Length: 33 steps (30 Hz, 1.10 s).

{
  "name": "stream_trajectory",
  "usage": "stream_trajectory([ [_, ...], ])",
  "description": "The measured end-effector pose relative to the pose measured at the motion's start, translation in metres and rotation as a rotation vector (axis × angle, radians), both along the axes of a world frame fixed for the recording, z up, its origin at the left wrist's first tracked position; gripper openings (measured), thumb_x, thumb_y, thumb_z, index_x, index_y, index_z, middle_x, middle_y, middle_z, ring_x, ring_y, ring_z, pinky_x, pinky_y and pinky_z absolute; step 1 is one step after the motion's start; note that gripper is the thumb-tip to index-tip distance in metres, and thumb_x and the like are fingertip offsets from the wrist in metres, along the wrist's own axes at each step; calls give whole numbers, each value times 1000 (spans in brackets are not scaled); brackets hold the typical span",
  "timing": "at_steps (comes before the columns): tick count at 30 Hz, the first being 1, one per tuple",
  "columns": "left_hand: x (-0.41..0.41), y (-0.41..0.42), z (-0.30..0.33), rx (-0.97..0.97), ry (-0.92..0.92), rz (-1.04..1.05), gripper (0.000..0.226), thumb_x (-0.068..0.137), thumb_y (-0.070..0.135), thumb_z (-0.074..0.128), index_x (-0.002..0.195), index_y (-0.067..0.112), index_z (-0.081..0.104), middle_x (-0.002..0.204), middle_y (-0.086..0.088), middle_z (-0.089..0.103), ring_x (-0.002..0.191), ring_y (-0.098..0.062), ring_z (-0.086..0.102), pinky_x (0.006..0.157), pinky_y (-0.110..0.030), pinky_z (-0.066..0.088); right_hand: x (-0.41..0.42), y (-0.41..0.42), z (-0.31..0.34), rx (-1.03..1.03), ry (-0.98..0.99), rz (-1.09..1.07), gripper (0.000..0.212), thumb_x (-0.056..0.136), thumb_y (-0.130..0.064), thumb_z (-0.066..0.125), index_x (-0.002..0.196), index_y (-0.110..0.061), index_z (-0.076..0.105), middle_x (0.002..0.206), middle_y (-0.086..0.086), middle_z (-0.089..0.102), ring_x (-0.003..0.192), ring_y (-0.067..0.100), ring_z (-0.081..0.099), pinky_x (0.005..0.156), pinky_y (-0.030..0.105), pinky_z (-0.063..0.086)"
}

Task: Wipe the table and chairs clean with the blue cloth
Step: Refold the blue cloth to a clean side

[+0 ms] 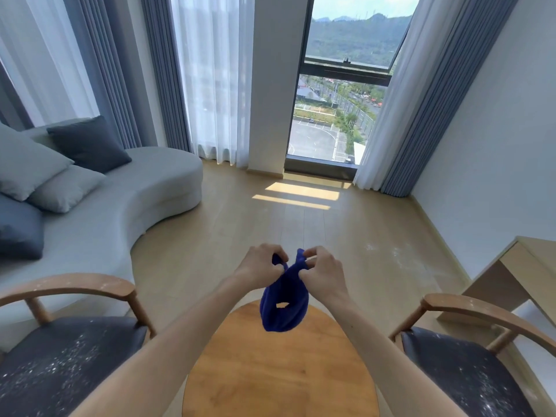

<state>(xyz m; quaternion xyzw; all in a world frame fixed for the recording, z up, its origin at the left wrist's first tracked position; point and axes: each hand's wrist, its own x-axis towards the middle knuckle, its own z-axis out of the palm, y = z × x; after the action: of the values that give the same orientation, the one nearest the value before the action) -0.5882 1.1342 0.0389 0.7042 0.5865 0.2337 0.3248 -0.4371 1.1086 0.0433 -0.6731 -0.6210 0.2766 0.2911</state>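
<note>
Hands meet in mid-air above the far edge of the round wooden worktop [279, 371]. The left hand [261, 267] pinches one upper corner of the blue cloth [285, 305] with curled fingers, and the right hand [323, 273] pinches the other corner the same way, the two hands close together with the cloth bunched between them. The cloth hangs down in a loose fold, clear of the worktop surface, with a small gap showing through its middle.

Beside the worktop's left edge stands the left chair [69, 359], its dark seat speckled with white dust and its curved wooden armrest dusty too. Beside the right edge stands the right chair [469, 377], equally speckled. Beyond, a pale curved sofa [144, 200] with cushions sits on the wooden floor [301, 230].
</note>
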Motion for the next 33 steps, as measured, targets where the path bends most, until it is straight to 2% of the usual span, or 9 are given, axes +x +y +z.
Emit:
stream_trajectory([
  [3, 8, -2, -4, 4, -40, 7, 29, 84, 7, 53, 107, 18, 66, 95, 3, 62, 89, -12, 58, 72, -18, 42, -7, -1, 0, 3, 33, -13, 30, 84, -2, 55, 113, -10, 55, 96, 5, 64, 81, 15, 55, 54, 11, 38],
  [7, 4, -4, -4, -11, -90, 40, 28, 86, 10, 57, 112, 20, 60, 93, 4, 60, 84, -10, 56, 62, -12, 41, -2, -1, -1, 16, 43, -88, 30, 83, 0, 56, 113, -5, 56, 95, 6, 65, 81, 15, 55, 54, 13, 38],
  [10, 5, -5, -3, -22, -129, 41, 32, 86, 15, 62, 116, 21, 52, 93, -1, 64, 86, -13, 61, 67, -18, 46, -4, -2, 0, 9, 60, -75, 33, 82, 3, 56, 113, -5, 59, 97, 6, 68, 82, 15, 58, 57, 11, 39],
  [17, 7, -6, -1, 31, -214, 167, 24, 82, 17, 68, 102, 17, 55, 89, -2, 67, 85, -15, 63, 76, -28, 53, -11, -9, 2, 40, 44, 24, 40, 82, 2, 51, 119, -13, 54, 100, -1, 63, 88, 19, 60, 73, 26, 49],
  [21, 12, -7, 1, 6, -229, 164, 9, 89, 23, 59, 96, 17, 58, 86, -2, 68, 78, -16, 64, 72, -29, 54, -12, -5, 7, -46, 164, 13, 35, 82, -14, 61, 115, -16, 52, 103, 0, 64, 91, 18, 63, 78, 33, 56],
  [25, 7, -7, 8, -153, -389, 116, 23, 95, 10, 41, 96, 9, 64, 80, -9, 69, 70, -17, 63, 65, -28, 52, -9, -3, 10, -124, 336, -34, 51, 75, -33, 79, 113, -17, 49, 100, 5, 63, 87, 20, 66, 64, 35, 61],
  [28, 5, -7, 9, -228, -454, 35, 21, 90, 4, 44, 102, 7, 62, 88, -10, 71, 80, -18, 65, 66, -25, 51, -6, -2, 9, -117, 349, -123, 45, 77, -23, 78, 110, -15, 49, 98, 7, 60, 85, 24, 65, 65, 41, 60],
  [31, 0, -8, -3, -229, -376, 42, 25, 86, 1, 48, 104, 16, 57, 100, -2, 69, 90, -17, 64, 72, -25, 53, 0, 1, 9, -135, 385, -210, 35, 84, -4, 61, 113, -16, 47, 92, 8, 56, 71, 24, 63, 56, 38, 58],
  [33, -7, -12, -18, -232, -248, 114, 22, 81, 6, 54, 98, 20, 55, 99, 1, 64, 89, -16, 61, 73, -26, 52, 6, 3, 8, -133, 404, -249, 35, 85, -1, 54, 114, -19, 46, 89, 7, 56, 66, 23, 61, 53, 37, 57],
])
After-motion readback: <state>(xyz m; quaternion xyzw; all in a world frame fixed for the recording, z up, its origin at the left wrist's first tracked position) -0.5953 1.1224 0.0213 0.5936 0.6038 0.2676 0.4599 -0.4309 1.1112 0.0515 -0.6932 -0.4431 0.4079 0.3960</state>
